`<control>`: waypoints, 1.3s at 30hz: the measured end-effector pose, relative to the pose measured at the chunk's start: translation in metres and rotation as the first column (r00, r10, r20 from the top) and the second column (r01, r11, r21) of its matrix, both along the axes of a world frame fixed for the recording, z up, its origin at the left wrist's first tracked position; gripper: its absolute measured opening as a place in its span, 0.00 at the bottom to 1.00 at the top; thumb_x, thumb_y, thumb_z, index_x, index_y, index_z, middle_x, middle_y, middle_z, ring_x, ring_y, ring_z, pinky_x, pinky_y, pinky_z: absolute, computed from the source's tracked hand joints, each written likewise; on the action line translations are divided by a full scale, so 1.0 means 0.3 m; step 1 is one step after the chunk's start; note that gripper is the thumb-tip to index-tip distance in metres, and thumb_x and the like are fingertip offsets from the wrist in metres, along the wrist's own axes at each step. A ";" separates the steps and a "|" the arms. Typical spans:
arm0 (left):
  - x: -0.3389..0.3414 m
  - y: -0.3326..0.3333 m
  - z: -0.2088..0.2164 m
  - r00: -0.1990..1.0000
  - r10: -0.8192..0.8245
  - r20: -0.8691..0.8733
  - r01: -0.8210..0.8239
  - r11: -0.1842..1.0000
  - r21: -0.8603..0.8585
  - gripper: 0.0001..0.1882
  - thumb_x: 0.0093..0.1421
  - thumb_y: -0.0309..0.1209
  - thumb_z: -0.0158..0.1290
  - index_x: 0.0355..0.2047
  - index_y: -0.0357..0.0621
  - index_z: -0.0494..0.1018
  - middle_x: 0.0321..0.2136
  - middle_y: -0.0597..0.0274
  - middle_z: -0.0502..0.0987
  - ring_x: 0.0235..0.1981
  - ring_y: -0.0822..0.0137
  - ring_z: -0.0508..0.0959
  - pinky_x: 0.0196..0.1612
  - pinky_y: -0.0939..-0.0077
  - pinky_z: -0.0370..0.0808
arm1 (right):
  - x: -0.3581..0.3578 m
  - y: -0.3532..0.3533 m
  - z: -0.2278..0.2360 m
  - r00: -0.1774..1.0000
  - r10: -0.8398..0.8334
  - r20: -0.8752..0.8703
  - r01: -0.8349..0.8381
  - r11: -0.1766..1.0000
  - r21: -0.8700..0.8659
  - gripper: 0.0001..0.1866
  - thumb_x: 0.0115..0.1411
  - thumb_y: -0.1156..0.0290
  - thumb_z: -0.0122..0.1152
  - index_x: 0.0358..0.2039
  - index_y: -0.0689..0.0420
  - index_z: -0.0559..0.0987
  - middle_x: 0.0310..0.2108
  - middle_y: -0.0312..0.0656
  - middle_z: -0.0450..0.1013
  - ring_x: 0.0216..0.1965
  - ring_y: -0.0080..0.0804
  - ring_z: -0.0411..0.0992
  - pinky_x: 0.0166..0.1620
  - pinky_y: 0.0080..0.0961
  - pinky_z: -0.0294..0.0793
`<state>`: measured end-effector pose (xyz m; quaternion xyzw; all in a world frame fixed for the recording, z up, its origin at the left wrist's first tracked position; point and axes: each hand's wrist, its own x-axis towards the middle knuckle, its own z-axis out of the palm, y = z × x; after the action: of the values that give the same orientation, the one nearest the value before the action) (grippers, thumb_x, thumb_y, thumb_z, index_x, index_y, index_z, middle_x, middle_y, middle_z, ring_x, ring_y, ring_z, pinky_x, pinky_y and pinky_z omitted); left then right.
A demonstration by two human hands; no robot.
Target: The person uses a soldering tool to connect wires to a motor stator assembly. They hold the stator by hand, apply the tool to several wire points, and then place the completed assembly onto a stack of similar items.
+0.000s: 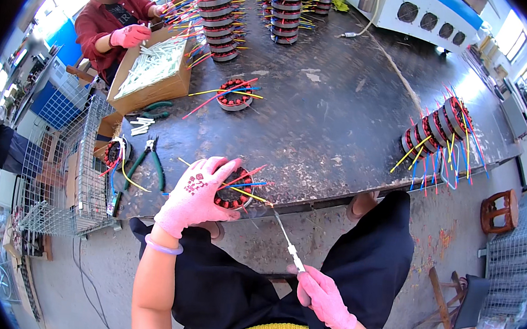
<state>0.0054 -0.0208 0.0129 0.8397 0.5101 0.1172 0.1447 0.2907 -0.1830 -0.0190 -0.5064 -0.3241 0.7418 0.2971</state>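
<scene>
My left hand [195, 193], in a pink glove, grips a ring-shaped motor stator [209, 202] at the table's front edge, thumb and fingers round its left side. Red, blue and yellow lead wires stick out of the stator to the right. Below the edge, my gloved right hand [325, 298] is closed round the lower end of a slim, pale stick-like piece [293, 252] with a white sleeve-like section. Its thin grey upper end reaches the bare tip of the yellow lead [249, 194]; whether they are joined, I cannot tell.
Pliers [151, 145] and a stator [116, 153] lie at left, another stator [235, 99] beyond. Stator stacks stand behind [216, 19]; one lies right [437, 126]. A co-worker [116, 20] in pink gloves handles pieces by a carton of white tubes [179, 85]. A wire cage [66, 166] borders the table.
</scene>
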 end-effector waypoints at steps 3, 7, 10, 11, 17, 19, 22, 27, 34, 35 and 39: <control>-0.004 0.001 -0.006 1.000 -0.021 -0.007 0.021 1.000 0.017 0.52 0.34 0.39 0.73 0.63 0.45 0.66 0.55 0.51 0.70 0.58 0.48 0.69 0.63 0.58 0.65 | 0.001 0.001 0.002 1.000 0.001 0.002 -0.001 1.000 0.017 0.18 0.73 0.64 0.46 0.55 0.63 0.74 0.19 0.30 0.63 0.22 0.16 0.61 0.28 0.17 0.61; 0.003 0.009 -0.003 1.000 -0.027 -0.006 0.027 1.000 -0.011 0.52 0.33 0.38 0.73 0.63 0.45 0.66 0.55 0.51 0.70 0.58 0.48 0.70 0.63 0.57 0.65 | 0.001 0.005 -0.005 1.000 0.004 0.024 -0.005 1.000 0.031 0.18 0.73 0.64 0.46 0.55 0.62 0.74 0.19 0.30 0.64 0.22 0.16 0.61 0.28 0.17 0.62; 0.004 0.006 -0.007 1.000 -0.025 -0.008 0.025 1.000 -0.005 0.52 0.33 0.39 0.73 0.63 0.44 0.65 0.56 0.51 0.70 0.58 0.48 0.69 0.63 0.57 0.64 | 0.003 0.003 -0.018 0.999 0.035 0.040 -0.038 0.996 0.085 0.18 0.73 0.64 0.45 0.55 0.62 0.74 0.20 0.31 0.64 0.22 0.16 0.61 0.29 0.18 0.63; 0.005 0.005 -0.007 1.000 -0.026 -0.015 0.026 1.000 -0.004 0.52 0.34 0.40 0.73 0.63 0.44 0.65 0.55 0.51 0.70 0.57 0.48 0.69 0.63 0.57 0.64 | 0.001 0.002 -0.020 0.999 0.028 0.032 -0.031 0.997 0.070 0.18 0.73 0.64 0.45 0.55 0.61 0.74 0.20 0.31 0.64 0.22 0.17 0.62 0.29 0.18 0.63; 0.002 0.006 -0.004 0.999 -0.040 -0.015 0.040 0.999 0.020 0.51 0.36 0.42 0.72 0.62 0.44 0.65 0.54 0.50 0.70 0.56 0.48 0.70 0.62 0.56 0.64 | 0.001 -0.002 -0.025 1.000 0.015 0.007 -0.016 0.999 0.043 0.19 0.73 0.63 0.45 0.56 0.62 0.74 0.20 0.31 0.65 0.22 0.18 0.62 0.29 0.19 0.63; 0.003 0.009 -0.005 0.999 -0.040 -0.028 0.040 0.999 0.013 0.50 0.36 0.42 0.72 0.62 0.43 0.66 0.54 0.49 0.70 0.56 0.48 0.70 0.62 0.56 0.64 | 0.001 -0.004 -0.025 1.000 0.015 0.008 -0.015 0.999 0.039 0.19 0.73 0.63 0.45 0.56 0.61 0.74 0.20 0.31 0.65 0.22 0.17 0.62 0.29 0.19 0.63; -0.001 0.011 -0.011 0.999 -0.043 -0.032 0.044 0.999 0.016 0.50 0.36 0.43 0.71 0.62 0.43 0.66 0.54 0.49 0.70 0.56 0.48 0.70 0.62 0.56 0.65 | 0.001 -0.003 -0.034 1.000 0.024 0.003 -0.024 0.997 0.072 0.19 0.73 0.63 0.46 0.56 0.61 0.74 0.21 0.30 0.64 0.22 0.17 0.62 0.28 0.19 0.63; -0.007 0.012 -0.014 0.998 -0.048 -0.038 0.049 0.998 0.026 0.50 0.36 0.43 0.72 0.61 0.42 0.66 0.54 0.49 0.70 0.56 0.48 0.70 0.62 0.55 0.65 | -0.014 0.002 -0.011 0.995 -0.040 -0.086 0.038 0.999 -0.023 0.20 0.73 0.62 0.46 0.57 0.61 0.74 0.21 0.29 0.63 0.22 0.16 0.61 0.28 0.17 0.62; 0.001 0.010 -0.008 0.999 -0.032 -0.024 0.032 0.999 -0.011 0.51 0.36 0.43 0.72 0.62 0.42 0.65 0.55 0.50 0.69 0.57 0.47 0.69 0.63 0.55 0.64 | 0.000 0.005 -0.002 1.000 0.011 -0.020 -0.011 1.000 0.014 0.19 0.73 0.63 0.46 0.56 0.61 0.74 0.23 0.30 0.64 0.22 0.17 0.61 0.28 0.17 0.62; 0.003 0.007 -0.007 0.999 -0.024 -0.023 0.024 1.000 -0.016 0.51 0.36 0.43 0.72 0.62 0.42 0.65 0.55 0.50 0.69 0.57 0.47 0.69 0.63 0.55 0.64 | -0.001 0.009 0.007 1.000 0.008 -0.013 -0.008 0.999 0.036 0.19 0.73 0.64 0.46 0.56 0.62 0.74 0.21 0.30 0.63 0.21 0.16 0.60 0.27 0.17 0.60; 0.003 0.007 -0.007 1.000 -0.022 -0.022 0.022 1.000 -0.021 0.52 0.36 0.43 0.72 0.62 0.42 0.65 0.55 0.49 0.69 0.58 0.46 0.69 0.63 0.55 0.64 | -0.010 0.012 0.011 0.999 -0.021 -0.034 0.022 0.998 0.050 0.19 0.73 0.66 0.46 0.56 0.64 0.74 0.19 0.29 0.62 0.20 0.15 0.57 0.26 0.15 0.56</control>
<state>0.0064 -0.0188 0.0109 0.8450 0.5037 0.1009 0.1490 0.2877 -0.1795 -0.0157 -0.4898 -0.3322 0.7385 0.3231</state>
